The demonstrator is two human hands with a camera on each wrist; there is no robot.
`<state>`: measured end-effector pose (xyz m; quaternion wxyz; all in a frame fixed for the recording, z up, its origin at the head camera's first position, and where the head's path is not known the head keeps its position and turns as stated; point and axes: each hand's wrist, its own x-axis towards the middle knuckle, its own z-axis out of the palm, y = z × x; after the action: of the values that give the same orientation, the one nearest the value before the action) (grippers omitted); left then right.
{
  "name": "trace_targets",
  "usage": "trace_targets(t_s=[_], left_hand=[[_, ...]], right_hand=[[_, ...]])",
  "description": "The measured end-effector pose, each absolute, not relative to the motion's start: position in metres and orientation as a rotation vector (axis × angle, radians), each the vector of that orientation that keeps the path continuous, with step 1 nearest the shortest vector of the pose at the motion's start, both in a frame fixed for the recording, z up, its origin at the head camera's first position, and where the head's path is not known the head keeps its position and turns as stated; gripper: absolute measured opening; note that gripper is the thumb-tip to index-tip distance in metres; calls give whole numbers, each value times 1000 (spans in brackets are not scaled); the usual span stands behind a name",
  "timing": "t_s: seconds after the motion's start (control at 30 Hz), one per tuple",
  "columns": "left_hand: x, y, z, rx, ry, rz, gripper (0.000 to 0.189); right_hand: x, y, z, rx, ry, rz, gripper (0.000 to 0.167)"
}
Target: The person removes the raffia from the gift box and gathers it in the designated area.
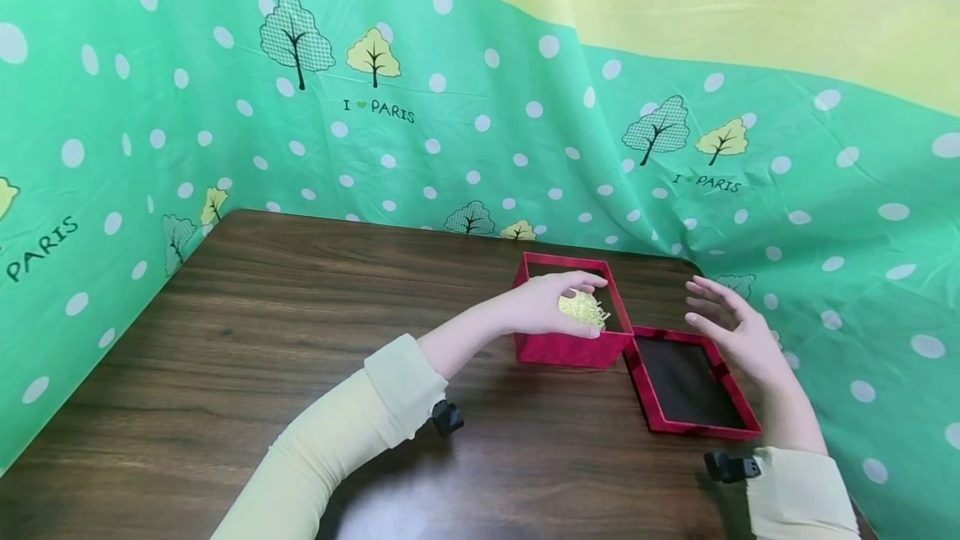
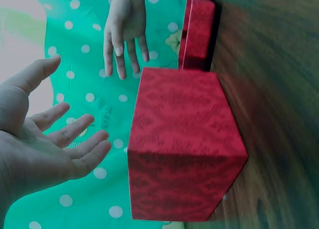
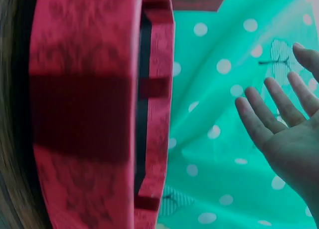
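A red patterned box (image 1: 567, 350) stands without its cover on the brown table, with pale yellow shredded filler (image 1: 583, 309) inside. Over its opening hovers my left hand (image 1: 551, 304), fingers spread and apart from the box walls in the left wrist view. To the right of the box lies the red lid (image 1: 654, 407), its dark inside facing up. Above the lid's far right side my right hand (image 1: 738, 332) is raised, fingers extended and holding nothing. In the right wrist view, that hand is clear of the lid's side.
The dark wood table (image 1: 300, 340) stretches left and toward the front. A green polka-dot cloth (image 1: 480, 98) with printed trees hangs behind and along both sides. Small black devices (image 1: 447, 417) are strapped at both sleeve cuffs.
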<state>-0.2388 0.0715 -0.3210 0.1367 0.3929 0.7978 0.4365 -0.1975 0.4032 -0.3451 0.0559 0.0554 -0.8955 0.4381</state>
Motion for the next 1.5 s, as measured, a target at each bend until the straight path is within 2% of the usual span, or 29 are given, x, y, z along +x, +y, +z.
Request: trace_targets(t_s=[0.57, 1.2, 1.5], left_hand=[[-276, 65, -329, 1206, 2441, 1202, 73], [-310, 77, -353, 1195, 2509, 1140, 71], [-321, 83, -359, 1267, 2502, 1021, 73]], right_hand=[[-201, 363, -354, 292, -2613, 1345, 66], [-211, 331, -374, 206, -2723, 1585, 73], [-220, 324, -382, 181, -2827, 1640, 76]])
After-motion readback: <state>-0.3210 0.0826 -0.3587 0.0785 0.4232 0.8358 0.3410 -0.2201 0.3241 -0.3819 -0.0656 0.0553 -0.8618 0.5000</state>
